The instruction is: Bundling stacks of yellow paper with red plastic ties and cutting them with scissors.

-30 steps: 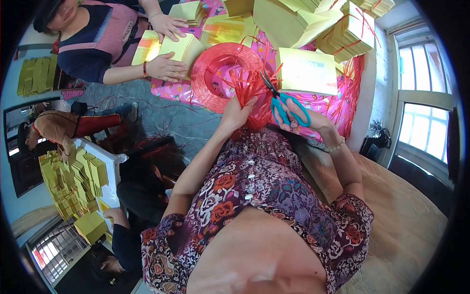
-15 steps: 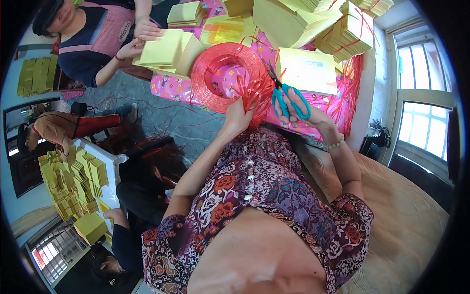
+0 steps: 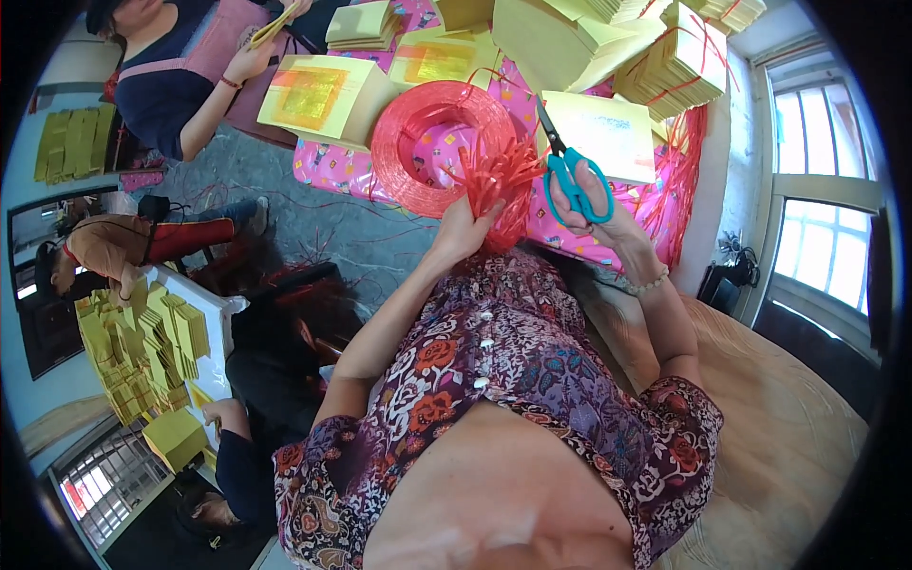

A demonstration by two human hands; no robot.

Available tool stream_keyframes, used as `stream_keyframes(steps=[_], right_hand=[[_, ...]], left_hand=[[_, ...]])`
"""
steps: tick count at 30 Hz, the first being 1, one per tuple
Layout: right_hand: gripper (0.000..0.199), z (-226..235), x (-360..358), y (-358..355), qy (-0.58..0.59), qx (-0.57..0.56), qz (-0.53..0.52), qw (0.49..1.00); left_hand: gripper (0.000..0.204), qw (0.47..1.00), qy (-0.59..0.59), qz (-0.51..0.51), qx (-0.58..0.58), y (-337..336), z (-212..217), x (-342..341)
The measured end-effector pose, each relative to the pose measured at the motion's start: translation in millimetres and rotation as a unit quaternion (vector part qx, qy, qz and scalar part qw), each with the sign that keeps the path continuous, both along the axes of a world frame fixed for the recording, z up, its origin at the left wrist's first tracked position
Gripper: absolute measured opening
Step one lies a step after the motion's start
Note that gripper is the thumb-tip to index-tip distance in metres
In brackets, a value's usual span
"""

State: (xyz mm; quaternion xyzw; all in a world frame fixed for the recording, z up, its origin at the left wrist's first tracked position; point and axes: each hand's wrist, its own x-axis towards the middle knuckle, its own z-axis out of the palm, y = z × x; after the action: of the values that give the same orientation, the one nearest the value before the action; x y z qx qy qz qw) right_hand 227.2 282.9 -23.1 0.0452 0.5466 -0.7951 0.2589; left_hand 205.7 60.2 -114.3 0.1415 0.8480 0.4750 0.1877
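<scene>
A bunch of red plastic ribbon strips (image 3: 503, 180) stands up out of my left hand (image 3: 464, 231), whose fingers are closed round its lower part. To the right, my right hand (image 3: 613, 220) grips scissors (image 3: 560, 171) with teal handles, thumb and fingers in the loops. The dark blades point up and away, look nearly closed, and sit apart from the strips. Just beyond my left hand a large red ribbon roll (image 3: 391, 157) lies flat on the pink patterned tablecloth (image 3: 328, 171). A yellow paper stack (image 3: 598, 133) lies behind the scissors.
Tied yellow paper bundles (image 3: 679, 62) rise at the back right. A yellow stack with a gold square (image 3: 318, 100) sits left of the roll, by a co-worker's hand (image 3: 249, 59). More people work around a white table (image 3: 217, 351) at left.
The scissors have swung up and right, away from the strips, their blades coming together. The strips in my left hand fan wider. The co-worker has lifted a few yellow sheets off the left stack.
</scene>
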Motion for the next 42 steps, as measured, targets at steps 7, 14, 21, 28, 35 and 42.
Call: stream_keyframes(steps=[7, 14, 21, 28, 35, 42], right_hand=[[0.064, 11, 15, 7, 0.058, 0.011, 0.136, 0.989], [0.059, -7, 17, -1, -0.027, 0.011, 0.193, 0.981], [0.056, -12, 9, 4, -0.017, 0.04, 0.201, 0.979], [0.051, -13, 8, -1, -0.004, 0.107, 0.136, 0.985], [0.054, -8, 12, 9, 0.05, 0.1, 0.139, 0.984], [0.074, -10, 19, 6, -0.006, 0.089, 0.313, 0.946]], left_hand=[[0.025, 0.983, -0.147, 0.029, 0.109, -1, 13, -9], [0.025, 0.982, -0.144, 0.022, 0.117, 3, 21, -9], [0.03, 0.979, -0.188, -0.014, 0.082, 0, 23, -8], [0.028, 0.981, -0.16, -0.057, 0.096, -2, 17, -9], [0.022, 0.963, -0.227, 0.007, 0.144, -4, 18, -7], [0.027, 0.962, -0.222, -0.007, 0.158, -1, 25, -10]])
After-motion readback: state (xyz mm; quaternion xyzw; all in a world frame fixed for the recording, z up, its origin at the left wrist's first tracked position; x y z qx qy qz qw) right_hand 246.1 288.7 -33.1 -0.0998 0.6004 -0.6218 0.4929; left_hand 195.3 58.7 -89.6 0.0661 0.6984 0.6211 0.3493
